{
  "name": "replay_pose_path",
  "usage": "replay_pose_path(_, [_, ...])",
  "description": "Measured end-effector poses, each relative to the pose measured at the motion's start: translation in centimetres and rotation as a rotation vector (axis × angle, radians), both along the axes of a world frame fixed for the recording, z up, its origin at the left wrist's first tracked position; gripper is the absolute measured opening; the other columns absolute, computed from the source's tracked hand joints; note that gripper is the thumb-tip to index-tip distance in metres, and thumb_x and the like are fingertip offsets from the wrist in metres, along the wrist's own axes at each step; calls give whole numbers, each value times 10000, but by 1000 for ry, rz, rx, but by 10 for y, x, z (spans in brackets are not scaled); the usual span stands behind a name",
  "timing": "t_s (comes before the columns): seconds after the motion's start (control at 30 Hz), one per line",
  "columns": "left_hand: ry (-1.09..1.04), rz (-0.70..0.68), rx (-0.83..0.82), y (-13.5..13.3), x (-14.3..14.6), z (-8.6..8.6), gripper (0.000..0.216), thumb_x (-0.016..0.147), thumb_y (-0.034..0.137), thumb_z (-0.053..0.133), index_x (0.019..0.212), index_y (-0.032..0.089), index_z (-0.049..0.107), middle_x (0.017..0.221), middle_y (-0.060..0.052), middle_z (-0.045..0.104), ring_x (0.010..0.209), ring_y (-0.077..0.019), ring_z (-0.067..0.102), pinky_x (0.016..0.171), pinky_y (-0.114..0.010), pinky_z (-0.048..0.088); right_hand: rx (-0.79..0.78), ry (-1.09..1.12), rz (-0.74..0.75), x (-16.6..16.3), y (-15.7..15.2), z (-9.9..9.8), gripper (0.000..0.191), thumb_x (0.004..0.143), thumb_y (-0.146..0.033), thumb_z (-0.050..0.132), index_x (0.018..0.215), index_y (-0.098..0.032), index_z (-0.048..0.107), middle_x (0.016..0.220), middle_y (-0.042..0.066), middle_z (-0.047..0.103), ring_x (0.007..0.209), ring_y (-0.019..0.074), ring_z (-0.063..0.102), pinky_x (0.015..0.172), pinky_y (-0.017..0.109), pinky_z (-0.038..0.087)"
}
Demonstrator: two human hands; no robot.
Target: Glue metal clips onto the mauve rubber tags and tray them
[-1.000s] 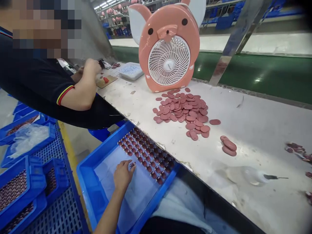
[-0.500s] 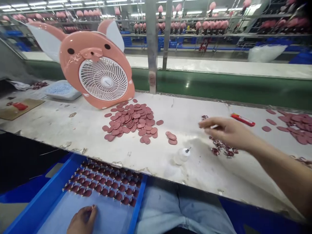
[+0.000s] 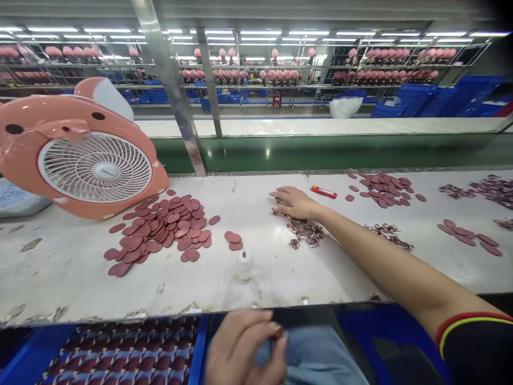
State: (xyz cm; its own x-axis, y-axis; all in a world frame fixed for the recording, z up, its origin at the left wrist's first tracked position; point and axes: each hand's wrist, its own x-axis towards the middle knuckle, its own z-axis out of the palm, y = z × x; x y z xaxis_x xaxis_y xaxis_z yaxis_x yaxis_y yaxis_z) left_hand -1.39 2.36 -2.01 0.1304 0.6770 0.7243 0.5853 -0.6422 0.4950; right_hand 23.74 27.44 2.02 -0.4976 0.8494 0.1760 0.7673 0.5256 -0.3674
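Observation:
My left hand [image 3: 245, 347] is low in front, over my lap and the table's near edge. Its thumb and forefinger pinch a small dark red piece [image 3: 277, 332], too small to name. My right hand [image 3: 295, 202] lies palm down on the table with fingers stretched and apart, at the far side of a pile of small dark red and white pieces [image 3: 306, 233]. What its fingertips touch is hidden. A small white bottle with a dark needle tip [image 3: 245, 266] stands between the hands. Several flat reddish ovals [image 3: 233, 240] lie left of it.
A pink pig-shaped fan [image 3: 100, 166] leans at the left behind a heap of ovals [image 3: 164, 230]. A blue tray [image 3: 199, 347] below the table edge holds rows of dark red pieces. A red stick-like object [image 3: 324, 191] and more piles lie right. A metal post [image 3: 172, 91] rises behind.
The view has swung right. My left hand has come up from above the blue tray to the right of it. My right hand has lowered onto the table by the small pieces.

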Motion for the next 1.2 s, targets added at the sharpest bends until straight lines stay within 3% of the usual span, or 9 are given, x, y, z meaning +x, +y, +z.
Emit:
replay_pose_path(0.07, [24, -163, -116, 32, 56, 20, 188, 798, 118, 656, 885, 275, 601, 772, -1, 719, 723, -176, 685, 655, -291, 578, -14, -38, 57, 11, 8, -6, 327, 985, -357, 606, 1278, -212, 588, 1387, 108, 532, 1209, 272, 557, 1023, 513, 477])
replay_pose_path(0.23, [132, -3, -343, 102, 104, 24, 43, 859, 191, 599, 884, 225, 606, 888, -79, 702, 895, -265, 670, 802, -420, 554, 4, -48, 155, 39, -19, -15, 324, 989, -347, 600, 1280, -204, 587, 1383, 108, 537, 1213, 274, 559, 1024, 518, 477])
replay_pose_path(0.3, [192, 73, -419, 121, 107, 20, 226, 845, 232, 619, 1067, 186, 617, 1121, -172, 683, 1106, -358, 619, 921, -532, 500, 14, -30, 163, 48, -32, -17, 317, 991, -343, 597, 1277, -208, 589, 1385, 106, 537, 1213, 271, 559, 1026, 514, 477])
replay_pose_path(0.4, [277, 114, -495, 144, 113, 17, 635, 797, 315, 687, 1357, 95, 483, 1523, -299, 399, 1423, -460, 334, 1120, -635, 281, 44, 25, 65, 59, -41, -21, 348, 994, -349, 592, 1314, -214, 564, 1403, 110, 519, 1216, 276, 555, 1026, 519, 476])
replay_pose_path(0.47, [321, 107, -539, 159, 119, 18, 758, 796, 348, 680, 1435, 48, 402, 1599, -322, 255, 1483, -468, 201, 1171, -626, 176, 59, 68, -30, 64, -42, -25, 366, 994, -352, 590, 1331, -214, 549, 1411, 114, 509, 1221, 282, 550, 1026, 526, 473])
replay_pose_path(0.57, [359, 99, -583, 174, 128, 17, 708, 836, 313, 605, 1456, 50, 388, 1592, -309, 292, 1482, -440, 235, 1178, -617, 170, 46, 113, -63, 63, -45, -30, 364, 991, -352, 594, 1324, -210, 555, 1415, 114, 508, 1241, 288, 538, 1040, 537, 459])
replay_pose_path(0.73, [382, 21, -549, 153, 139, 14, 569, 910, 259, 462, 1446, 70, 416, 1508, -232, 474, 1426, -325, 393, 1188, -515, 255, 25, 164, 20, 56, -73, -35, 372, 993, -353, 591, 1334, -210, 549, 1413, 114, 514, 1246, 289, 538, 1045, 541, 457])
replay_pose_path(1.0, [379, -82, -522, 86, 140, 9, 565, 911, 258, 472, 1437, 56, 436, 1497, -256, 485, 1424, -379, 396, 1175, -563, 312, 46, 177, 32, 68, -148, -43, 451, 1003, -386, 567, 1413, -217, 483, 1449, 125, 491, 1314, 314, 491, 1094, 588, 395])
replay_pose_path(1.2, [285, -62, -416, 72, 138, 15, 558, 894, 250, 531, 1408, 41, 469, 1470, -271, 504, 1398, -401, 423, 1143, -570, 376, 146, 234, -38, 75, -156, -51, 465, 1034, -501, 399, 1424, -262, 483, 1466, 106, 509, 1387, 326, 426, 1132, 603, 346])
